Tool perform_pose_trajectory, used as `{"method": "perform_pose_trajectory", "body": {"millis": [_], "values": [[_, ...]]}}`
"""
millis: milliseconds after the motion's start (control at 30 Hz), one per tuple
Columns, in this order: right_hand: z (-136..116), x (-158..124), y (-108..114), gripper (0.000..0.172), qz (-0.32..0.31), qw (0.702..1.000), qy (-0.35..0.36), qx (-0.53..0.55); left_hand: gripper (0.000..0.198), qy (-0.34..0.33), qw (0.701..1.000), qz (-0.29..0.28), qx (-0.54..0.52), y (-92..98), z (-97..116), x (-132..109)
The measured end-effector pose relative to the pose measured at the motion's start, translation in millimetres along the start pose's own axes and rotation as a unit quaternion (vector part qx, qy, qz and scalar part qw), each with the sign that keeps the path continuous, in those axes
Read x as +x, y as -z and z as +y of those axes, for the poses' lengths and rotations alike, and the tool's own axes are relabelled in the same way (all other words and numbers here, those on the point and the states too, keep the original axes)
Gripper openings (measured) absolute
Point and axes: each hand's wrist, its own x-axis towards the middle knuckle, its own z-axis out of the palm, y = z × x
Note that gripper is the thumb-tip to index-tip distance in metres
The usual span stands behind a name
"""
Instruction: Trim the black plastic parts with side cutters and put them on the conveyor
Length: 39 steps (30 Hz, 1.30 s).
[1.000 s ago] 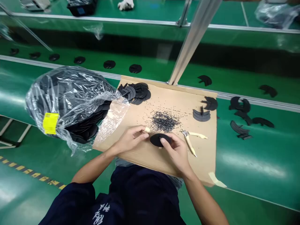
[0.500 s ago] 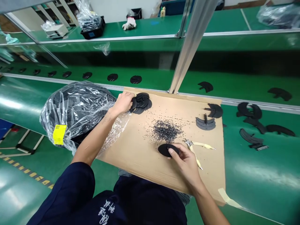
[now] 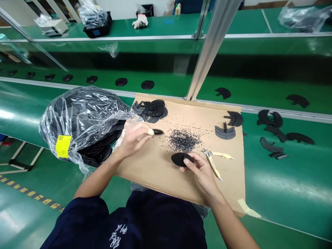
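Observation:
My left hand (image 3: 135, 138) is closed on a thin black plastic piece (image 3: 158, 132), seen nearly edge-on, left of a heap of tiny black bits (image 3: 183, 140). A pale cover shows on one fingertip. Between thumb and fingers, my right hand (image 3: 202, 169) grips a black oval disc (image 3: 181, 159) just below the heap. Beyond my left hand lies a pile of overlapping black curved parts (image 3: 151, 110). Cutting pliers (image 3: 214, 159) with pale yellow handles rest open to the right of my right hand.
Cardboard (image 3: 153, 173) covers the bench before me. A clear plastic bag (image 3: 85, 114) full of black parts stands at left. More black curved parts (image 3: 225, 132) lie at right. Black discs (image 3: 147, 84) line the green belt behind. A metal post (image 3: 210, 48) rises at the back.
My left hand has come away from the pile, toward me, and now carries a black piece near the heap. My right hand still grips the disc. The view has shifted slightly.

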Motion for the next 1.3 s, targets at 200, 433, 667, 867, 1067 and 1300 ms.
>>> {"method": "perform_pose_trajectory", "body": {"millis": [200, 433, 667, 867, 1067, 1300], "values": [[7.5, -0.1, -19.4, 0.032, -0.106, 0.971, -0.116, 0.181, 0.014, -0.181, 0.983, -0.026, 0.011, -21.4, 60.2, -51.8], [11.7, -6.0, -26.6, 0.036, -0.035, 0.997, -0.050, 0.052, 0.009, -0.185, 0.982, -0.004, -0.036, -24.0, 83.2, -77.8], [7.0, -15.1, -33.2, 0.028, -0.002, 0.986, 0.098, -0.131, 0.028, 0.163, 0.982, 0.000, -0.096, -31.2, 88.8, -65.9], [7.6, -15.4, -32.1, 0.032, -0.002, 0.991, 0.065, -0.115, 0.015, 0.237, 0.951, 0.069, -0.188, -32.3, 79.6, -59.1], [9.4, -13.9, -29.0, 0.051, -0.013, 1.000, 0.009, -0.022, 0.006, 0.221, 0.950, 0.103, -0.196, -20.6, 70.6, -56.8], [8.6, -13.0, -30.9, 0.047, -0.025, 1.000, 0.008, -0.015, 0.022, 0.124, 0.981, 0.038, -0.147, -27.8, 77.3, -57.0]]}}
